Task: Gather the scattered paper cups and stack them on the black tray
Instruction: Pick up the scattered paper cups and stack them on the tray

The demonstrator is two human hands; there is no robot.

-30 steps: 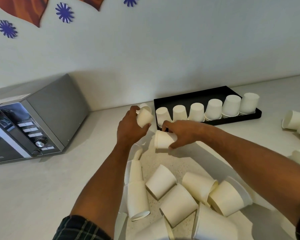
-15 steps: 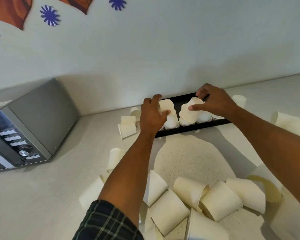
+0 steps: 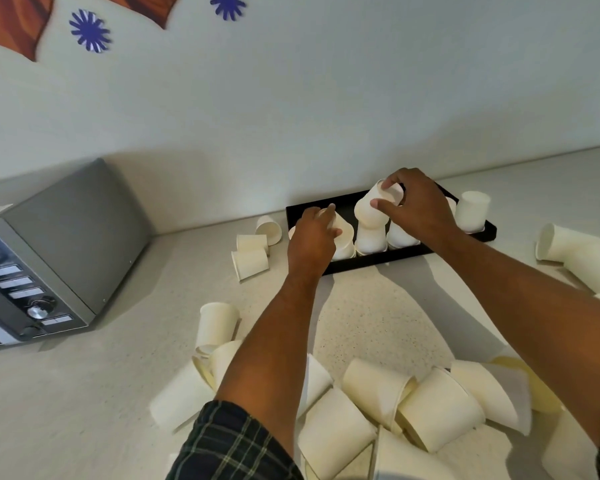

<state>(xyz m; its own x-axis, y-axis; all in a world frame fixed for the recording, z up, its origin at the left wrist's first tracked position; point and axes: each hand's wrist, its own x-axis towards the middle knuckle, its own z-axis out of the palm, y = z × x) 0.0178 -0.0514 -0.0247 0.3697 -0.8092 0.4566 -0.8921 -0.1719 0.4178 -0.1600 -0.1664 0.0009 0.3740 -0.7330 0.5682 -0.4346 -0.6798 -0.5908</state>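
The black tray [image 3: 371, 262] lies against the wall with upside-down white paper cups in a row on it. My left hand [image 3: 310, 242] grips a paper cup [image 3: 343, 233] over the tray's left end, on top of another cup. My right hand [image 3: 418, 209] holds a tilted paper cup [image 3: 373, 207] above an upside-down cup [image 3: 371, 239] near the tray's middle. One upside-down cup [image 3: 471, 211] stands at the tray's right end. Many loose cups [image 3: 378, 389] lie on their sides on the counter close to me.
A grey microwave [image 3: 49, 258] stands at the left. Three loose cups [image 3: 252, 252] lie just left of the tray, and more cups [image 3: 575, 251] lie at the far right. A cup stack [image 3: 217, 325] leans at centre left. The wall runs close behind the tray.
Both hands carried a cup from the counter up to the tray. The left cup now sits lower over the tray's left end, and the right cup is tilted over a middle cup.
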